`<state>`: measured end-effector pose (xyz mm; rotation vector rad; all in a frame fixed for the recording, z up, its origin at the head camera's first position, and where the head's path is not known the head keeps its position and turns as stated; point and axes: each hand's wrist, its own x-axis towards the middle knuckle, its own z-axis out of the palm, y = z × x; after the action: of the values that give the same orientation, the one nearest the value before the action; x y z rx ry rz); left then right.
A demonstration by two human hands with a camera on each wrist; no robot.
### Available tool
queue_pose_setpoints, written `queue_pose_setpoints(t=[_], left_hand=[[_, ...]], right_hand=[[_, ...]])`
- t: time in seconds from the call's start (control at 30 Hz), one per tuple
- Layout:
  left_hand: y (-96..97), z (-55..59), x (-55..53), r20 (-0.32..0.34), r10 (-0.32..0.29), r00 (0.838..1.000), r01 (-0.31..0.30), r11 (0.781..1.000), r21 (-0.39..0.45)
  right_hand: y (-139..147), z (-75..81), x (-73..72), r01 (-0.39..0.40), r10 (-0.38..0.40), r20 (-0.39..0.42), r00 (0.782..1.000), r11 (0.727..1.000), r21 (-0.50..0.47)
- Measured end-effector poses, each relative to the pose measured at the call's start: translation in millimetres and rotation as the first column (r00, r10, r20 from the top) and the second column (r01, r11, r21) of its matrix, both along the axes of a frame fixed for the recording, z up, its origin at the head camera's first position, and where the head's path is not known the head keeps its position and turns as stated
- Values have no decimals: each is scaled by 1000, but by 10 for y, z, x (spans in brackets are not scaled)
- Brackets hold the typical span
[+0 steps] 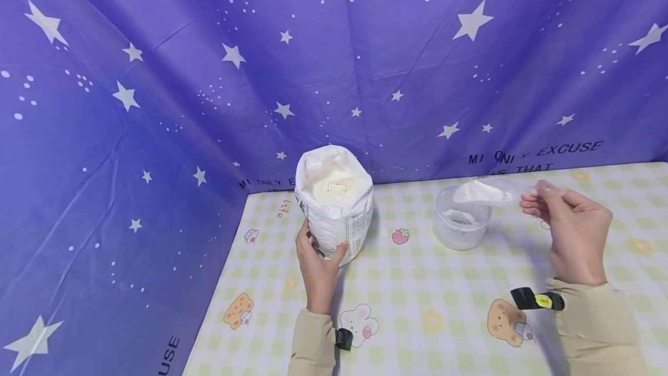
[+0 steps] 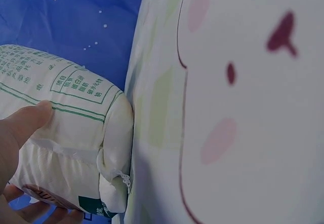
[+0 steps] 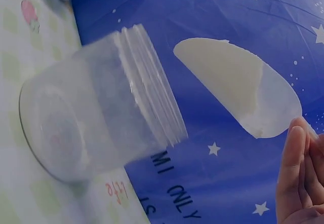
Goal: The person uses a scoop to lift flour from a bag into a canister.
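A white bag of flour [image 1: 334, 226] stands upright with its top open, pale powder [image 1: 339, 184] inside. My left hand [image 1: 319, 274] grips its lower front, thumb on one side and fingers on the other; green print shows on the bag [image 2: 66, 92] in the left wrist view. By its handle, my right hand [image 1: 579, 237] pinches a translucent scoop [image 1: 514, 193] carrying white powder. The scoop's bowl is over the rim of a clear round plastic jar [image 1: 459, 235]. In the right wrist view, the scoop [image 3: 238, 82] is apart from the jar's threaded mouth [image 3: 152, 87].
A checked tablecloth [image 1: 407, 289] with cartoon bears, flowers and a strawberry covers the table. Blue-purple star-print curtains [image 1: 323, 62] hang behind and on the left, close behind the bag and the jar. Dark straps [image 1: 537, 299] sit at both sleeve cuffs.
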<state>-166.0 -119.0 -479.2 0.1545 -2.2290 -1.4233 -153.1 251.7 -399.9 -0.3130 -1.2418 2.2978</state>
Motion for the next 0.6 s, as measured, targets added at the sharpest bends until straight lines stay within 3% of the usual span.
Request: queue_pose_setpoints(t=[0.4, 0.6], left_hand=[[10, -13, 2, -4, -2, 1000, 2, 1000, 4], [-8, -8, -2, -3, -1, 1000, 1, 1000, 0]], right_hand=[[15, 52, -15, 31, -39, 45, 998, 985, 170], [-37, 137, -21, 77, -112, 94, 989, 945, 317]])
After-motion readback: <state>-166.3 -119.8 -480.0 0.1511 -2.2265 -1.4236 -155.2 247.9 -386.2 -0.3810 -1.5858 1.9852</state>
